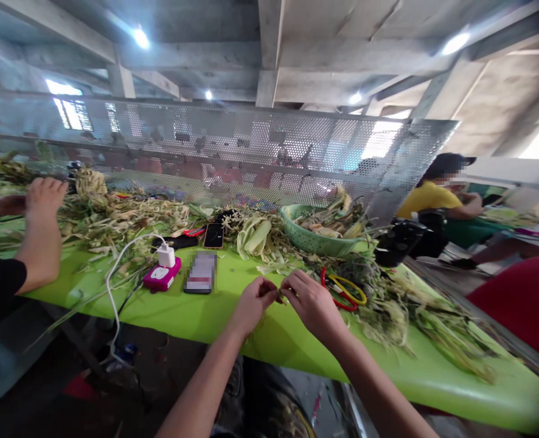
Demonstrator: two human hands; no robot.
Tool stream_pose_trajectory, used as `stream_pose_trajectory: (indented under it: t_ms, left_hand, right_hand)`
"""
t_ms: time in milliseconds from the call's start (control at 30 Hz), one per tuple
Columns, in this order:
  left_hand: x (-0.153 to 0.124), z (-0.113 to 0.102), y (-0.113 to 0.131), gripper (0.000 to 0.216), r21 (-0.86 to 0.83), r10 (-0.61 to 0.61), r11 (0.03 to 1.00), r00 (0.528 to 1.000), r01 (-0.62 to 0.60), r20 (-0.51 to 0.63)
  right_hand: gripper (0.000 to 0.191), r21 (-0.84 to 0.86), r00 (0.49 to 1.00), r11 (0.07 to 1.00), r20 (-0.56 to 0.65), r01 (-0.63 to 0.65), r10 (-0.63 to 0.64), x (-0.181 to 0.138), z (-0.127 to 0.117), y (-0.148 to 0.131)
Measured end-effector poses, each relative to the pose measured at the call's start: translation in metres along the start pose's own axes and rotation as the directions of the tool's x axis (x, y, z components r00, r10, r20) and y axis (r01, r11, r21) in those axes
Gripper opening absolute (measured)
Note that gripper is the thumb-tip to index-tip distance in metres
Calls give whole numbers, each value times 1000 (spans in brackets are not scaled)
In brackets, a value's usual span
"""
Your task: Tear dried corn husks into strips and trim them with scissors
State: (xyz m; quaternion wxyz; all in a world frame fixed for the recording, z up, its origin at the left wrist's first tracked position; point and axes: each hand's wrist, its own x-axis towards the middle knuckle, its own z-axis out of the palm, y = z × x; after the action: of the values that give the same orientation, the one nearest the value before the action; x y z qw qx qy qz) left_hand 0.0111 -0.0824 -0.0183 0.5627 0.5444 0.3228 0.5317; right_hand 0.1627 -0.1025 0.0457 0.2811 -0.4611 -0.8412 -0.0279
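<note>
My left hand point(253, 300) and my right hand point(309, 299) meet above the front of the green table point(233, 304). Fingers and thumbs are pinched together on both hands, almost touching each other. Between the fingertips shows a small greenish scrap of plant point(283, 298), mostly hidden by the fingers. Just right of my right hand lie scissors with red and yellow loop handles point(349, 292). Beyond my hands are pale corn husks point(253, 237) and loose husk strips point(276, 266).
A green plastic basket point(319, 243) holds dried husks. Left are a phone point(200, 272), another phone point(213, 235) and a magenta power box point(162, 275) with a white charger and cable. A co-worker's hand point(45, 198) is far left. Perforated metal point(233, 152) stands behind; another person sits right.
</note>
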Motion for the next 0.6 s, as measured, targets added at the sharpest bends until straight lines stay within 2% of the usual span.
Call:
stream_pose_trajectory:
  t_ms: [133,233,433,600]
  left_hand:
    - [0,0,2,19,158,12,987,997,0,-70]
    - [-1,0,6,14,243,13,970,995,12,-100]
    - [-1,-2,8,10,145,-5,989,989,27,-150]
    - [0,-2,7,13,84,-11,996,990,22,-140]
  right_hand:
    - [17,-47,999,999,-52,-6,3,-3,8,-4]
    - [18,-15,998,1000,-62,-24,23,-3,11,-4]
    - [9,266,998,964,-46,-23,37,0,6,1]
    - [9,266,996,963,-60,-47,65,2,8,5]
